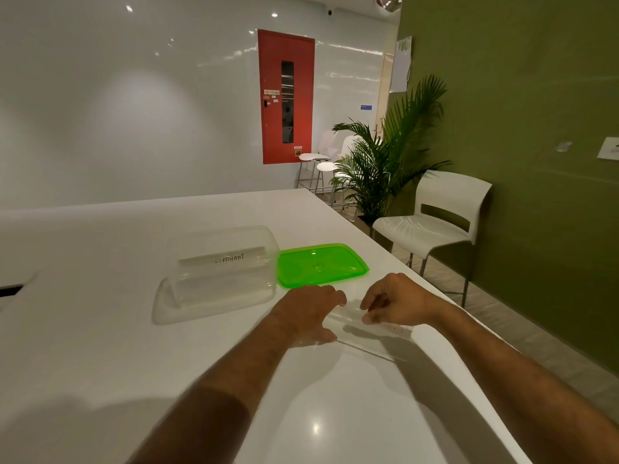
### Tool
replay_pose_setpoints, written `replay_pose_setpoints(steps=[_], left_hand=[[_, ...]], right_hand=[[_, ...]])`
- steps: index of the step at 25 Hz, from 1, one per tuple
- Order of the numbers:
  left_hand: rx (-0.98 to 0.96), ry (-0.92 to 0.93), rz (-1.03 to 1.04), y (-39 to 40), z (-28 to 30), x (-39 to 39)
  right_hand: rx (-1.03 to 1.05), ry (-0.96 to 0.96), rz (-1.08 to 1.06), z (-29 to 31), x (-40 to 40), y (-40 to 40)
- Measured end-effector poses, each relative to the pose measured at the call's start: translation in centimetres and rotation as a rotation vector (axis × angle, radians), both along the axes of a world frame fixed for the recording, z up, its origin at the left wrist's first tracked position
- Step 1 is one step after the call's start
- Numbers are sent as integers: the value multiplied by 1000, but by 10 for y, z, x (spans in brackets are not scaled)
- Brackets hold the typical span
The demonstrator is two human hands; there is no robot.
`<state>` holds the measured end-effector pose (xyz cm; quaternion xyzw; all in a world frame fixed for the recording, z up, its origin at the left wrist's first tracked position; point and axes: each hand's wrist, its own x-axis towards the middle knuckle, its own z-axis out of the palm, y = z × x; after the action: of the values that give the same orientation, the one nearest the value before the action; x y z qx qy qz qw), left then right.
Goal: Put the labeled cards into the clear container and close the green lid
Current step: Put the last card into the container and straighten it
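Observation:
The clear container (217, 276) lies on the white table, left of centre, with a card marked ELEPHANT (229, 258) inside it. The green lid (321, 264) lies flat on the table just right of the container. In front of the lid, white cards (365, 333) lie on the table. My left hand (310, 313) rests on the cards' left end, fingers curled over the edge. My right hand (393, 301) pinches the cards' far right part with fingertips and thumb. The cards' faces are blurred and unreadable.
The white table (100, 329) has its right edge close to my right arm. Beyond that edge stand a white chair (438, 219) and a potted palm (385, 169). A dark slot (10, 291) sits at the table's left.

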<state>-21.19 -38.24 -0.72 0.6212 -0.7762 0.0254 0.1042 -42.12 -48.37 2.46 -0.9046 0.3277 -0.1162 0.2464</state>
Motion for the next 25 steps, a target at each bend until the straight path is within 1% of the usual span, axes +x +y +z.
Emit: replay_pose_setpoints(steps=[4,8,10,12,13,14,15,17,18,19,21,24,25], left_hand=[[-44,-89,-107,1,9,11],[-140,-139,-151,4,15,21],[-170,-140,-146,6,17,25],[-193,-133,-107,8,18,27],[-207,-108,-70,8,16,27],[-212,-39,-22,10,14,27],[-194,71,29,12,11,25],[-83,289,103,18,6,20],[-21,350,125,21,3,17],[24,387,145,25,1,13],[55,450,163,30,-2,5],[-32,528,143,34,0,-8],[-66,539,164,34,0,-12]], right_hand=[[342,-82,-57,6,6,5],[676,-79,-114,4,22,17],[758,-125,-131,3,32,21],[755,-215,-188,1,41,21],[758,-282,-236,0,45,22],[776,-358,-284,-2,49,22],[800,-431,-330,-3,53,23],[840,-567,-405,-7,61,26],[851,-634,-441,-9,65,26],[862,-694,-476,-10,69,26],[861,-782,-537,-11,75,27],[823,-864,-576,-14,82,28],[832,-893,-574,-15,84,29]])
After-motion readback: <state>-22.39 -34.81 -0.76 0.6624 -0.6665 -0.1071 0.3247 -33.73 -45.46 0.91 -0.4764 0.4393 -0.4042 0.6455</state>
